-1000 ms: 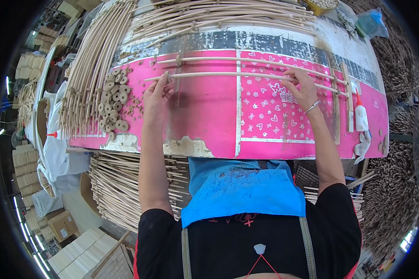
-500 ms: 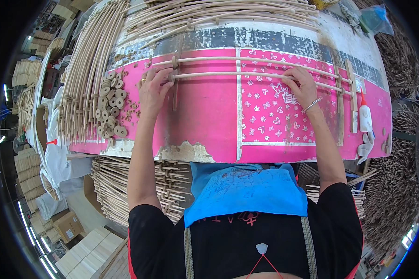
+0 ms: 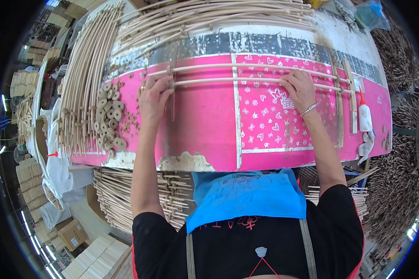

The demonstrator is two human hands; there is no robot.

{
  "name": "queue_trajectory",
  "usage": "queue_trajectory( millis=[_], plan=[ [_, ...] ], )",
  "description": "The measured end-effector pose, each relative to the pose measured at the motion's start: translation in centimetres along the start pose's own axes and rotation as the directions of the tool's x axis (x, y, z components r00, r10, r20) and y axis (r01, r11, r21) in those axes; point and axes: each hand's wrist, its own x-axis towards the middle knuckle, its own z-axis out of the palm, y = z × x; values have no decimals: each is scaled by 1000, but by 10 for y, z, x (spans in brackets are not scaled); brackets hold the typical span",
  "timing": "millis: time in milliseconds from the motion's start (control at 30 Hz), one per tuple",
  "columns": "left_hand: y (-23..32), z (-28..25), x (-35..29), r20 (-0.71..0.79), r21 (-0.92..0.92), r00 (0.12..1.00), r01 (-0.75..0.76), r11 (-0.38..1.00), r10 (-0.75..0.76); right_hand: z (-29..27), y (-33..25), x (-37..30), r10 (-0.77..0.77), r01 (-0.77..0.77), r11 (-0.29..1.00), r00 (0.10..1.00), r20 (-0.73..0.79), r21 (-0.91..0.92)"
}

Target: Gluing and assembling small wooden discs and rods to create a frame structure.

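Two thin wooden rods lie side by side across the pink tabletop. My left hand (image 3: pixel 154 95) is closed around the left end of the nearer rod (image 3: pixel 228 80), its fingers at a small wooden disc (image 3: pixel 171 84) there. Farther right, my right hand (image 3: pixel 300 89) pinches the same rod between thumb and fingers. Just beyond runs the second rod (image 3: pixel 219 67), with a disc (image 3: pixel 170 70) near its left end. Both rods reach a wooden strip (image 3: pixel 351 97) on the right. What lies inside my left palm is hidden.
Loose wooden discs (image 3: pixel 108 111) are heaped left of my left hand, beside a row of rods (image 3: pixel 81 79). More rods (image 3: pixel 214 21) lie along the far side. A white glue bottle with a red tip (image 3: pixel 365 116) stands at the right. Rod bundles (image 3: pixel 135 195) sit below the table edge.
The whole view has shifted a little, so the table sits slightly lower. Both hands keep their hold on the nearer rod, with little visible movement.
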Motion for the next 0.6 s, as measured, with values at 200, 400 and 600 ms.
queue_trajectory(
  millis=[200, 400, 600],
  plan=[
    [6, -1, 2, -21, 44, 1000, -6, 999, 7, -4, -5, -1, 27, -27, 999, 1000, -8, 43],
    [7, -6, -2, 27, 25, 998, 51, 998, -52, -25, -20, -12, 50, -43, 998, 988, -149, 48],
    [7, -12, -4, -65, -88, 996, 54, 995, -59, -49, -45, -57, 229, -206, 968, 958, -173, 140]
  ],
)
